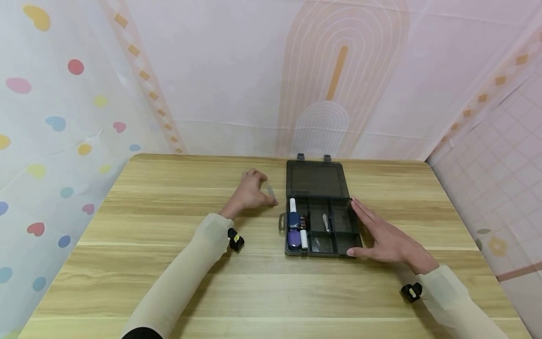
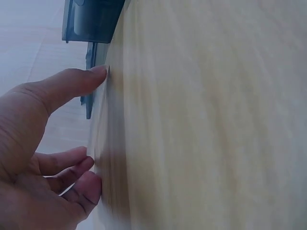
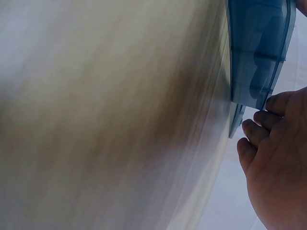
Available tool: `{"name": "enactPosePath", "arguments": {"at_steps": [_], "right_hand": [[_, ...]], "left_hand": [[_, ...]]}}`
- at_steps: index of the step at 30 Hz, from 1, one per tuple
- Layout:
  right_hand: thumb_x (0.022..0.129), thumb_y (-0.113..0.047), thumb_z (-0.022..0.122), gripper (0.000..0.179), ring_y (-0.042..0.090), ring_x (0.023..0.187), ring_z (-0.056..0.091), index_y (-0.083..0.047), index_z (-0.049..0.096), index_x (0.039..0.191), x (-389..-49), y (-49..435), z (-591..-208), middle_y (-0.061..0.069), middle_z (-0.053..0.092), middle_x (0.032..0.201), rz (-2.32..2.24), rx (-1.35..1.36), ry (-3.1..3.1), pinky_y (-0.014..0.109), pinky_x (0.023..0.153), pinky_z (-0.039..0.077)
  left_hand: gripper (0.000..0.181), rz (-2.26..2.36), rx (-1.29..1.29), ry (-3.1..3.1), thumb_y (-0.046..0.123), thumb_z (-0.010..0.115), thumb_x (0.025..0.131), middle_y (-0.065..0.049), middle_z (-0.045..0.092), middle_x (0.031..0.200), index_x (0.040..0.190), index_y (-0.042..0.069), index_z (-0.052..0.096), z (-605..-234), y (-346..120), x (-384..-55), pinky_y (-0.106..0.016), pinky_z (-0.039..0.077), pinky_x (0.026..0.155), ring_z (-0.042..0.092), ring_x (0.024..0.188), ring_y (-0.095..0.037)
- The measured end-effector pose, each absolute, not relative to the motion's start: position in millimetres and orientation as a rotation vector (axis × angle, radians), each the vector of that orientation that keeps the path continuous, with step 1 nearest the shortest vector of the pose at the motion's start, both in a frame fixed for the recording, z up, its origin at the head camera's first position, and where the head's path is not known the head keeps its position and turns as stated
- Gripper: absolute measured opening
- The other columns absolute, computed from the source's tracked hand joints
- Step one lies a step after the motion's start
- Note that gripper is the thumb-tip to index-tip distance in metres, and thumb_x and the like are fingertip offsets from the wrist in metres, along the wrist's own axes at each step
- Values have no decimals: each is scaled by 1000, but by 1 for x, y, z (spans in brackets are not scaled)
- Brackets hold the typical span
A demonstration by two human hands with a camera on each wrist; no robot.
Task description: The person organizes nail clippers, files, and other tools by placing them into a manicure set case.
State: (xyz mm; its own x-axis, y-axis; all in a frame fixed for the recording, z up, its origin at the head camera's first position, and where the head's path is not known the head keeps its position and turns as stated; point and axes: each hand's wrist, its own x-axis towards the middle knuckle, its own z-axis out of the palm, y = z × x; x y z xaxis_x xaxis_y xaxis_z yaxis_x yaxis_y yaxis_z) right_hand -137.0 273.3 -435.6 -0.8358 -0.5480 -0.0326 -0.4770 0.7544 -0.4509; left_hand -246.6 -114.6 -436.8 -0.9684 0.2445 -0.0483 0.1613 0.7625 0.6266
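Observation:
My left hand (image 1: 252, 189) pinches a thin, clear flat strip (image 1: 271, 190) between thumb and fingertips, just left of the box. The left wrist view shows this strip nearly edge-on, close to the tabletop. A dark see-through compartment box (image 1: 343, 242) lies with its lid (image 1: 317, 179) folded back. In its left compartments sit a blue nail polish bottle (image 1: 293, 220), a purple nail polish bottle (image 1: 294, 238) and a dark small bottle (image 1: 303, 222). A silver nail clipper (image 1: 326, 222) lies in a middle compartment. My right hand (image 1: 383, 238) rests against the box's right side, fingers extended, thumb at the front corner.
A wood-grain table (image 1: 169, 226) carries the box. Behind it hangs a patterned backdrop (image 1: 228, 84), with further patterned sheets at both sides. The box's handle (image 1: 282, 221) sticks out to the left, toward my left hand.

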Motion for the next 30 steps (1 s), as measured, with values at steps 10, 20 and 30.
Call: {"name": "enactPosePath", "arguments": {"at_steps": [10,20,30], "right_hand": [[85,-62,76,118,40,157,21,-10,8,166,-136,274,-435,11,8,174,-652,-823,2790,61,117,35],[84,-61,77,120,39,157,19,-12,6,166,-134,276,-432,9,5,174,-664,-800,2775,60,118,34],[84,-61,77,119,40,157,19,-12,6,166,-134,276,-430,8,4,175,-670,-794,2767,61,118,35]], "left_hand": [[94,1160,250,2741,31,96,70,-16,55,135,144,-4,49,-434,-116,-243,-44,48,111,53,125,-33],[91,1253,312,2768,31,95,72,-14,59,122,143,-4,50,-436,-116,-233,-45,53,103,57,114,-31],[92,1345,338,2770,35,95,71,-13,60,129,144,-2,51,-429,-113,-220,-47,51,107,58,122,-34]]}}
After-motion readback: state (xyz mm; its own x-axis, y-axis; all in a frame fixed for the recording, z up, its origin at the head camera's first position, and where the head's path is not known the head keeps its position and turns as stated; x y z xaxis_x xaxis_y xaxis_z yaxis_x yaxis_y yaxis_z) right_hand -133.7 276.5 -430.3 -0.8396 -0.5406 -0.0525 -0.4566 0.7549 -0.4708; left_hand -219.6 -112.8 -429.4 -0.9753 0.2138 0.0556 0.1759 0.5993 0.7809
